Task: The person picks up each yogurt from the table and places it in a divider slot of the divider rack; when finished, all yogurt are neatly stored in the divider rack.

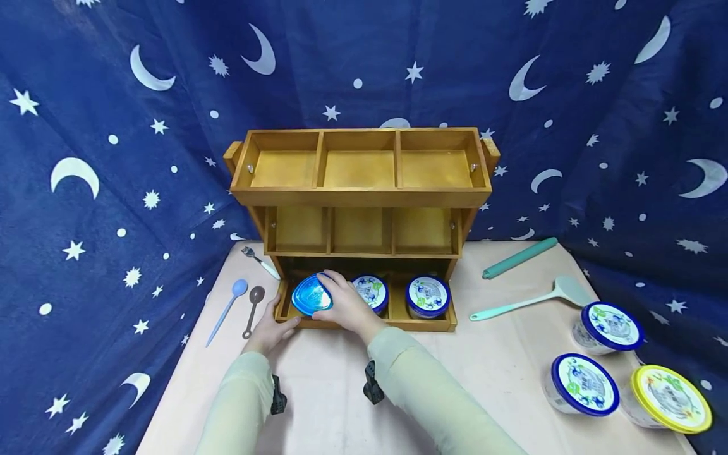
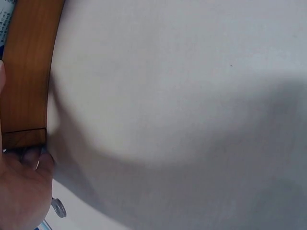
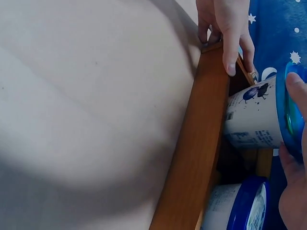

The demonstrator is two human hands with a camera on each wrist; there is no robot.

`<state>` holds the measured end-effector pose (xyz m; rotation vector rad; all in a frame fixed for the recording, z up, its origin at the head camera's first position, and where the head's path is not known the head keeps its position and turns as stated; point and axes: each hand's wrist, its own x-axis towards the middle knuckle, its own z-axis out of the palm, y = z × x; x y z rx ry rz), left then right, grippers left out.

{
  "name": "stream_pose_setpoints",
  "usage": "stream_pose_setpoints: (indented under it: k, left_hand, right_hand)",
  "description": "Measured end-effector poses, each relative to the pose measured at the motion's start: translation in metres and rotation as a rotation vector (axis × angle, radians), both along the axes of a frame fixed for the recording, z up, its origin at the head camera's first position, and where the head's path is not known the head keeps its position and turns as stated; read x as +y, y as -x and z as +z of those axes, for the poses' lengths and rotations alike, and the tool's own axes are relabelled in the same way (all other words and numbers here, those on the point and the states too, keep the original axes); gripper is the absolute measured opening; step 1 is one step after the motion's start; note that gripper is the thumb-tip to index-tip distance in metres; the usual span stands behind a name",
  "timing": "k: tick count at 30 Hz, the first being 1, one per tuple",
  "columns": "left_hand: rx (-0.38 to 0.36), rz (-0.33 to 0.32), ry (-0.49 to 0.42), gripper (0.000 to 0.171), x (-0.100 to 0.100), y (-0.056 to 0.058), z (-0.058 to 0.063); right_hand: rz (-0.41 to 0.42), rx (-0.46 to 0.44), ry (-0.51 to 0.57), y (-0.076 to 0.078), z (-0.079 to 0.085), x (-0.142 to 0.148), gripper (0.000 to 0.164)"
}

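My right hand (image 1: pixel 349 306) grips a white plastic tub (image 3: pixel 256 112) by its blue lid (image 1: pixel 311 296), thumb and fingers at the rim. The tub is tilted in the left compartment of the lowest tier of a wooden shelf rack (image 1: pixel 364 197); whether its base touches the floor there is hidden. My left hand (image 1: pixel 270 332) holds the front left corner of that tier, with the thumb on the front board (image 3: pixel 201 110) and fingers curled at the end. Two similar tubs with dark blue lids, a middle tub (image 1: pixel 371 294) and a right tub (image 1: pixel 428 297), stand in the neighbouring compartments.
Left of the rack lie a fork (image 1: pixel 260 262), a blue spoon (image 1: pixel 230 309) and a brown spoon (image 1: pixel 253 309). Rightward are a green roll (image 1: pixel 520 258), a mint spatula (image 1: pixel 531 300), two blue-lidded tubs (image 1: pixel 607 327) and a yellow-lidded tub (image 1: pixel 670 399). A starry blue cloth (image 1: pixel 364 63) hangs behind.
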<state>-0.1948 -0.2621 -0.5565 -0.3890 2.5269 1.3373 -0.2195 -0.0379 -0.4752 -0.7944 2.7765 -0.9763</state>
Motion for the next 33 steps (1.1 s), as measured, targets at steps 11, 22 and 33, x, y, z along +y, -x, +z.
stream_pose_setpoints:
  k: [11, 22, 33]
  left_hand:
    - [-0.007, -0.006, 0.025, 0.097, 0.005, -0.003, -0.001]
    - [-0.001, 0.027, -0.062, 0.097, 0.004, -0.005, -0.002]
    - [-0.006, -0.001, -0.002, 0.098, 0.001, -0.001, 0.001]
  right_hand:
    - [-0.022, -0.034, 0.029, 0.002, -0.006, -0.005, 0.084]
    - [-0.044, -0.144, 0.026, 0.001, -0.010, -0.006, 0.083]
    - [-0.038, -0.145, 0.043, 0.006, -0.008, -0.011, 0.083]
